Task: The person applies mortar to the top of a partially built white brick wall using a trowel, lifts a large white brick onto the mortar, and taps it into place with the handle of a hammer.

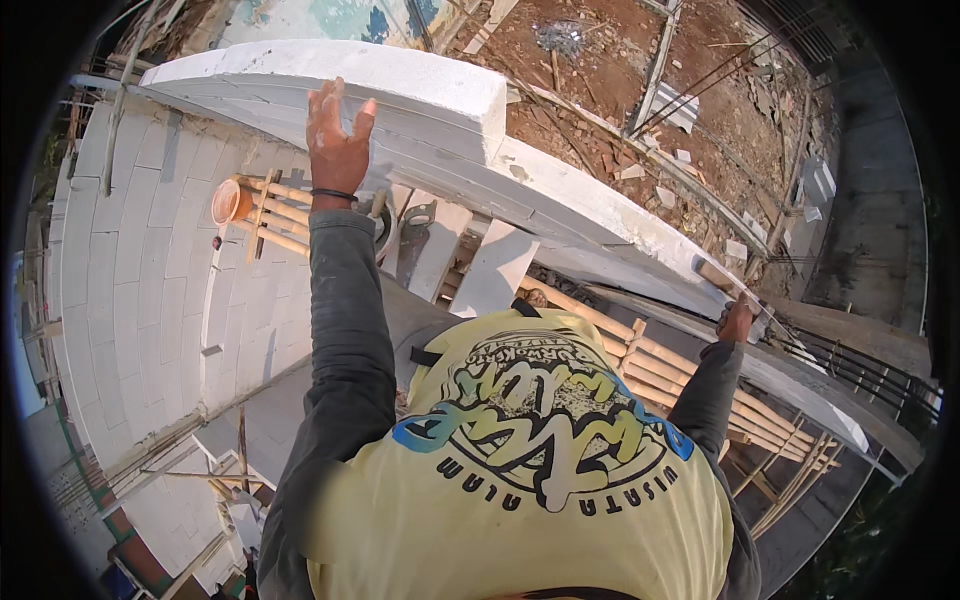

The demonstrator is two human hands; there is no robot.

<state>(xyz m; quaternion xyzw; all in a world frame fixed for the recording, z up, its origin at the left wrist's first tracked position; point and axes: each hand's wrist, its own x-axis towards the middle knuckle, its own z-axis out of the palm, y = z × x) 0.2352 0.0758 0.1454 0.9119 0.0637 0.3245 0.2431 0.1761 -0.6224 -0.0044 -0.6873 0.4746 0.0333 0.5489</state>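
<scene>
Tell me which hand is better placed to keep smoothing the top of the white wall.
Right, probably. The right hand holds a flat tool against the white wall top. The left hand is bare and open, only resting on the wall edge.

Dark grey long sleeves under a pale yellow printed shirt, black band at left wrist.

White ledge (440, 110), yellow shirt (520, 500), orange bucket (230, 203).
</scene>
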